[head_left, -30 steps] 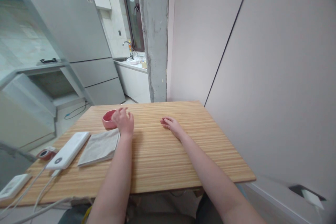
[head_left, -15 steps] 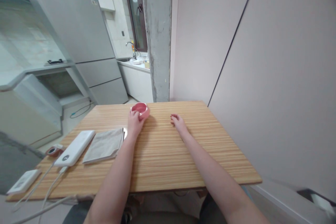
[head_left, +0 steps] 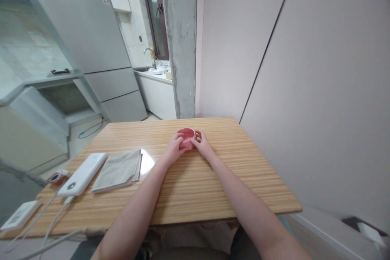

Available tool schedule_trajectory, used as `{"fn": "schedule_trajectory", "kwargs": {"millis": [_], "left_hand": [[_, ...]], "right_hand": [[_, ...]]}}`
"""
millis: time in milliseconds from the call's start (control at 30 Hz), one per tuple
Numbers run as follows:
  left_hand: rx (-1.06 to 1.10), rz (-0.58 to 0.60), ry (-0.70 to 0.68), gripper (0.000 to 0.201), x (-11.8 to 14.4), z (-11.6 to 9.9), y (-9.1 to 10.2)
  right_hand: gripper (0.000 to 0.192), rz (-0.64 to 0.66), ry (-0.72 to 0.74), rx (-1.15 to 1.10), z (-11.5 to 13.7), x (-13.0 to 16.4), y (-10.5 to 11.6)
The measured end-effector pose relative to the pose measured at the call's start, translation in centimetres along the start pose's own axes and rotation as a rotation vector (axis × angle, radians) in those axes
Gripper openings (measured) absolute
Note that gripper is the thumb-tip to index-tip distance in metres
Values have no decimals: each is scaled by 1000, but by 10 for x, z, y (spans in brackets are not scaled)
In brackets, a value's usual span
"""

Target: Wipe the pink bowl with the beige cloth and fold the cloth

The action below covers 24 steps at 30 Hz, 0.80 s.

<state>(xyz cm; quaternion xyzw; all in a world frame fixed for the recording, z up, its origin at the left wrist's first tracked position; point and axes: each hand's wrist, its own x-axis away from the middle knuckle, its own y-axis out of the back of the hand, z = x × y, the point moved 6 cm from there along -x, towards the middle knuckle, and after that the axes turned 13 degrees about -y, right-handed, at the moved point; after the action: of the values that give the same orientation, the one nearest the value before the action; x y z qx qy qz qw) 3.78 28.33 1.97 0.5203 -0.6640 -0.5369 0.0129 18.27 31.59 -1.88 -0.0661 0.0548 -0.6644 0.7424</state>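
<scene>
A small pink bowl (head_left: 186, 141) is at the far middle of the wooden table (head_left: 195, 187), its opening facing up and towards me. My left hand (head_left: 174, 149) grips its left side, fingers over the rim and inside. On the opposite side, my right hand (head_left: 203, 144) is closed around the wall, its thumb at the near rim. Whether the base touches the tabletop is hard to tell.
Left of my left forearm lies a folded grey cloth (head_left: 118, 170). Beyond it are a white power bank (head_left: 83, 174) with a cable, a reddish-brown object (head_left: 57, 178) and a white box (head_left: 20, 215). A pale wall (head_left: 292, 122) rises at the right.
My left hand has carried the bowl rightwards to the middle of the table. My right hand, formerly apart from it, now grips its right side.
</scene>
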Motion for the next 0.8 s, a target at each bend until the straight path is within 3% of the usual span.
{"fn": "schedule_trajectory", "kwargs": {"millis": [133, 400, 467, 533, 567, 633, 700, 733, 800], "left_hand": [[5, 10, -15, 21, -1, 0, -2], [-4, 49, -25, 20, -1, 0, -6], [-42, 67, -10, 41, -1, -5, 1], [-112, 43, 55, 67, 6, -7, 20], [-160, -2, 112, 70, 13, -6, 36], [-275, -147, 265, 56, 38, 0, 77], [-401, -254, 528, 53, 78, 15, 120], [-486, -235, 667, 58, 100, 23, 137], [-627, -57, 911, 66, 141, 41, 159]], "right_hand": [[47, -21, 16, 60, 0, 0, 0], [21, -11, 90, 266, 6, 1, -1], [20, -17, 105, 274, 8, 1, -1], [19, -29, 124, 294, 8, 1, -2], [19, -34, 130, 313, 9, 1, -2], [20, -40, 136, 364, 8, 1, -3], [22, -43, 147, 412, 9, 1, -4], [23, -42, 156, 433, 9, 1, -4], [23, -47, 169, 466, 10, 1, -4]]}}
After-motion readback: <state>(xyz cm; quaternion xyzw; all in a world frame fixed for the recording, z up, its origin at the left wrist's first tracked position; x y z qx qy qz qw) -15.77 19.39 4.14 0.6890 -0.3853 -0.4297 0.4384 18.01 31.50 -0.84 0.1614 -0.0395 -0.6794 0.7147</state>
